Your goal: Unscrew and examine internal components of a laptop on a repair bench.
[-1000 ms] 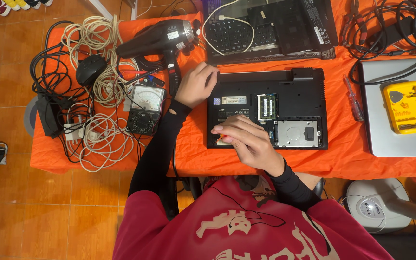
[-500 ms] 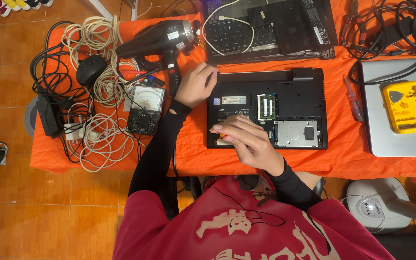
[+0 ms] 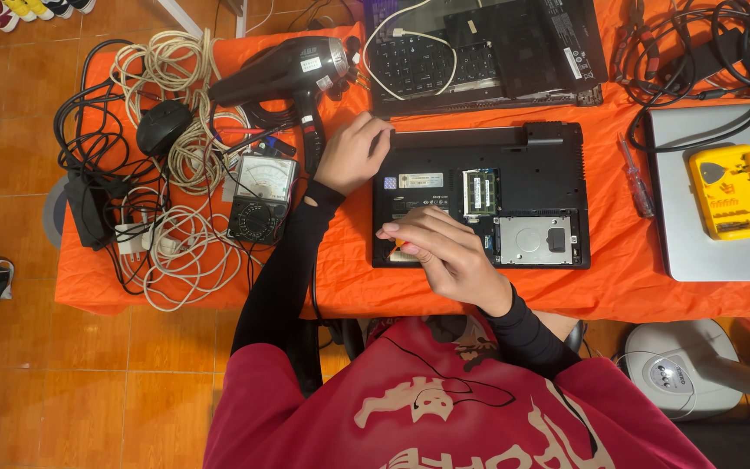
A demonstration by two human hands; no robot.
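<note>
Opened black laptop [image 3: 514,195] mid-counter: left hand [image 3: 351,155] rests curled on its far-left corner, right hand [image 3: 444,256] fingers pinch an orange-handled screwdriver [image 3: 398,243] at its near-left edge; best kept upright, pressed firmly.

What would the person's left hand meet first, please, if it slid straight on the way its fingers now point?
The left hand rests on the upturned black laptop's top-left corner, fingers aimed up and right. Going on, it would probably meet the second open laptop behind first, near its keyboard edge; depth is hard to judge.
</note>
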